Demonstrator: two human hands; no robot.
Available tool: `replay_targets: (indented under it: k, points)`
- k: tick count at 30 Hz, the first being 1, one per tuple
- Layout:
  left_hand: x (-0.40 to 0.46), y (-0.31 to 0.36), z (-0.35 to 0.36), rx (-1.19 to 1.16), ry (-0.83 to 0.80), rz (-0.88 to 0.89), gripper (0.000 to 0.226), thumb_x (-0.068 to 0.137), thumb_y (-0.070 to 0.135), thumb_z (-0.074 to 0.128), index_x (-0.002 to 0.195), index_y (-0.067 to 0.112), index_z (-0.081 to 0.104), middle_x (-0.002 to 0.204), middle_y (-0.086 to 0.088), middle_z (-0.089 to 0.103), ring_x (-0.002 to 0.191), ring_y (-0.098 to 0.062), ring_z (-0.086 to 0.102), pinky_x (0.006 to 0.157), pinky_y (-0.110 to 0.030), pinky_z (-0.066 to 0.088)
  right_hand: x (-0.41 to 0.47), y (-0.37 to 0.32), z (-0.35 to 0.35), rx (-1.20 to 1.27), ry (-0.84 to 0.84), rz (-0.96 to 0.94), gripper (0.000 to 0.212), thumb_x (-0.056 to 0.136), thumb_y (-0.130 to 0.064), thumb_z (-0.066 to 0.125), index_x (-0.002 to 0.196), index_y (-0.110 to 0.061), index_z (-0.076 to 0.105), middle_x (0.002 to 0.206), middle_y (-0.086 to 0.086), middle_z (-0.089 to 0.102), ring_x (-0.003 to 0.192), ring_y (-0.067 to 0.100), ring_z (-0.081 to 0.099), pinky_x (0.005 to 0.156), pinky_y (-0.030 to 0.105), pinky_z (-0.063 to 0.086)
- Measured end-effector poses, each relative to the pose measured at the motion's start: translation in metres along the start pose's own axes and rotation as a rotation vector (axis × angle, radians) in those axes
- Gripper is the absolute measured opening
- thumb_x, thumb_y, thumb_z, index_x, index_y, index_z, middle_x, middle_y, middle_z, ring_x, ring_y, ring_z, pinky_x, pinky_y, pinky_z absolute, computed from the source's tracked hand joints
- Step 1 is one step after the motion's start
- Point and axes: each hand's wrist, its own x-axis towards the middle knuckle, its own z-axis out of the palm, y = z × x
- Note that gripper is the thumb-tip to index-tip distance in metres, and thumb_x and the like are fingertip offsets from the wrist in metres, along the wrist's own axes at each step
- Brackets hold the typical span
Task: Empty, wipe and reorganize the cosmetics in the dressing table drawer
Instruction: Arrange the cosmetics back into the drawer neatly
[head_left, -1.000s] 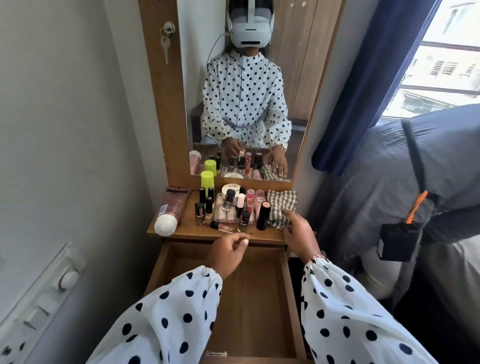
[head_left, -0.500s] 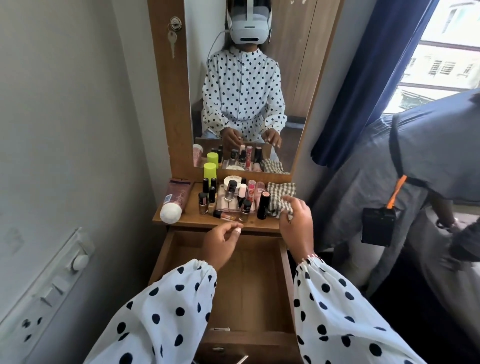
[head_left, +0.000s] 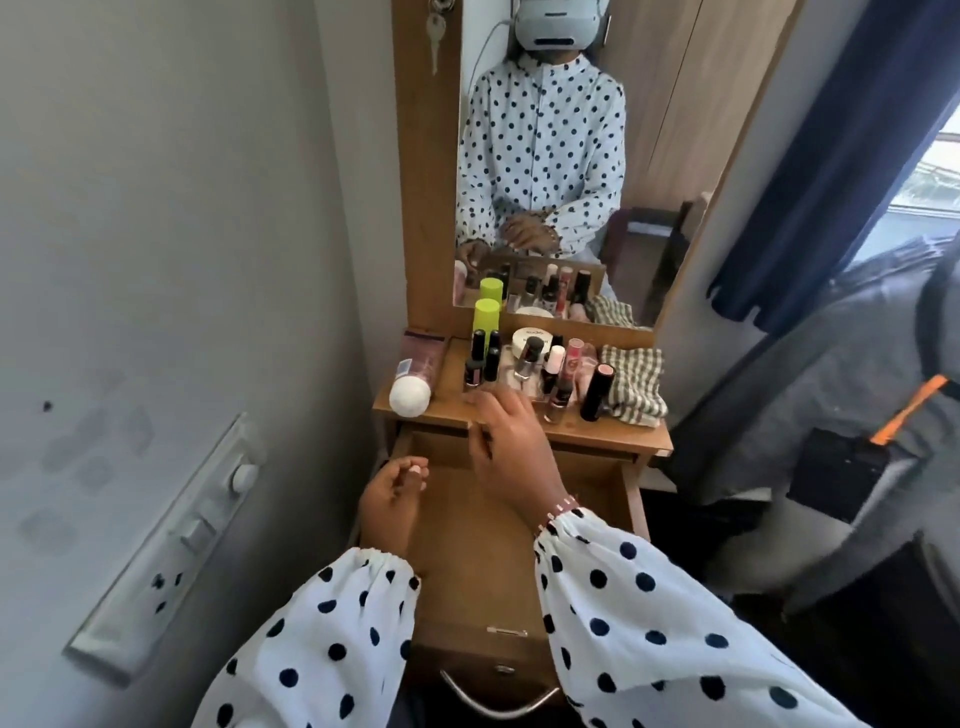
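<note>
The dressing table drawer (head_left: 467, 551) is pulled open and its wooden inside is bare. On the tabletop (head_left: 613, 441) stand several nail polish bottles (head_left: 483, 364), a lime-green capped bottle (head_left: 487, 314), a white jar (head_left: 530, 340) and a black tube with a pink top (head_left: 597, 392). A checked cloth (head_left: 636, 387) lies at the right. My right hand (head_left: 511, 447) reaches over the tabletop's front edge, with its fingers curled down just before the bottles; what lies under them is hidden. Over the drawer's left side hovers my left hand (head_left: 392, 499), loosely closed and holding nothing.
A pink tube with a white cap (head_left: 413, 384) lies at the tabletop's left. The mirror (head_left: 545, 156) rises behind. A switch panel (head_left: 171, 545) sits on the left wall. Another person in grey (head_left: 857, 415) stands close on the right, by a blue curtain (head_left: 831, 156).
My right hand left the checked cloth and crossed left to the tabletop's front edge by the bottles. My left hand drifted left over the drawer. The view tilted down.
</note>
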Motion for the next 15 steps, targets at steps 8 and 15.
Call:
replay_targets:
  k: [8, 15]
  points:
    - [0.010, -0.014, -0.003, -0.234, 0.057, -0.143, 0.015, 0.093, 0.011, 0.050, 0.088, 0.006, 0.063, 0.078, -0.001, 0.063, 0.070, -0.012, 0.058, 0.067, -0.022, 0.045, 0.051, -0.022, 0.059, -0.209, -0.331, -0.053, 0.055, 0.089, -0.023, 0.054, 0.139, -0.020, 0.032, 0.140, 0.016, 0.036, 0.123, 0.035, 0.041, 0.091, 0.042, 0.048]
    - [0.011, -0.021, -0.005, -0.292, 0.101, -0.198, 0.026, 0.089, 0.022, 0.049, 0.069, 0.021, 0.066, 0.071, 0.002, 0.068, 0.067, -0.013, 0.061, 0.076, -0.032, 0.045, 0.059, -0.028, 0.082, -0.218, -0.374, 0.068, 0.055, 0.090, -0.027, 0.057, 0.138, -0.016, 0.033, 0.147, 0.017, 0.024, 0.128, 0.036, 0.036, 0.093, 0.041, 0.048]
